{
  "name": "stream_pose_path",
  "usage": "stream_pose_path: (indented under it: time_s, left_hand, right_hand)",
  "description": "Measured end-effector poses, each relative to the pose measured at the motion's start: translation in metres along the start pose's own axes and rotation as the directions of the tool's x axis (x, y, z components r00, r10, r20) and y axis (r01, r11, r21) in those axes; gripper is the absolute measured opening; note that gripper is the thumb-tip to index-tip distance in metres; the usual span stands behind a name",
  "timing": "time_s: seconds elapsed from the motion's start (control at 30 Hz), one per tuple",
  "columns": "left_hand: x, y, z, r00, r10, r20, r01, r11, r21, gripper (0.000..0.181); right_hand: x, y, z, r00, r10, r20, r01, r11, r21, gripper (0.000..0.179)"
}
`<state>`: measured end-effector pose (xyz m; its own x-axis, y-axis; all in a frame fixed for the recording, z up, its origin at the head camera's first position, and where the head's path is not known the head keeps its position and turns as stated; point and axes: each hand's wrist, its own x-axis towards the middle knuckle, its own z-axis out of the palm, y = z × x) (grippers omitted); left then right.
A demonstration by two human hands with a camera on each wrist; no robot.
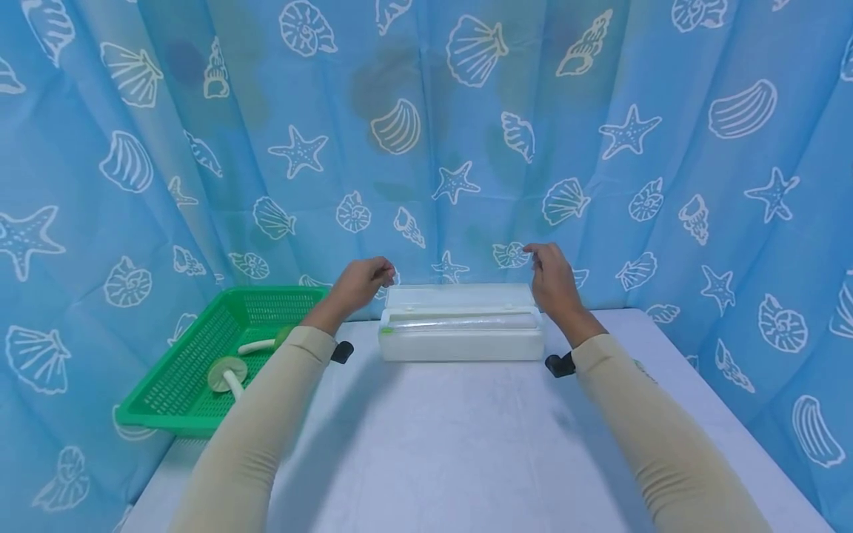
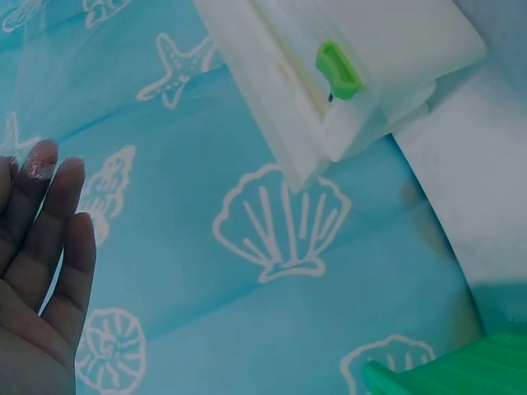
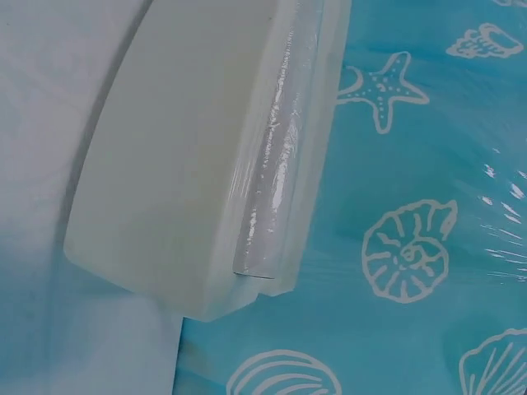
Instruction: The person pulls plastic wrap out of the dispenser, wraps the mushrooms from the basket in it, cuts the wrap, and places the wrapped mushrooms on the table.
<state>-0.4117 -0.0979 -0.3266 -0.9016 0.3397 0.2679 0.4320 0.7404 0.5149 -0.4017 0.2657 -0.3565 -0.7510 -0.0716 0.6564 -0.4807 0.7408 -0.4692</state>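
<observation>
A white cling film dispenser stands at the far side of the table with its lid raised. A roll of clear cling film lies inside it, and a small green slider cutter sits at its left end. My left hand is raised above the left end and pinches the film's edge; the clear sheet shows at its fingertips. Above the right end, my right hand has its fingers bent at the film's other side. That hand is outside the right wrist view, where film glints at the right edge.
A green plastic basket at the left holds mushrooms with white stems, one of them lying cap up-front. White cloth covers the table. A blue shell-patterned curtain hangs close behind the dispenser.
</observation>
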Motion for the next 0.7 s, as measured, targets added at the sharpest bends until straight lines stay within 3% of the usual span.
stream_pose_path:
  time_s: [0.17,0.4,0.57,0.7]
  left_hand:
    - [0.001,0.005,-0.001,1.000,0.007,0.008,-0.007,0.999,-0.033,0.020]
    - [0.001,0.011,-0.002,0.999,0.039,0.009,-0.038,0.997,-0.070,0.020]
    - [0.001,0.016,-0.005,0.998,0.027,-0.056,-0.032,0.995,-0.093,0.021]
    - [0.001,0.019,-0.007,0.995,0.050,-0.088,-0.059,0.993,-0.101,0.021]
  right_hand:
    - [0.001,0.002,-0.001,0.999,-0.031,-0.043,0.031,0.999,0.010,0.036]
    - [0.001,-0.002,-0.003,1.000,0.010,0.011,-0.010,1.000,0.002,0.035]
    - [0.007,-0.007,-0.009,0.993,-0.063,-0.099,0.068,0.997,0.044,0.036]
    - [0.008,-0.011,-0.015,0.988,-0.088,-0.128,0.095,0.994,0.052,0.037]
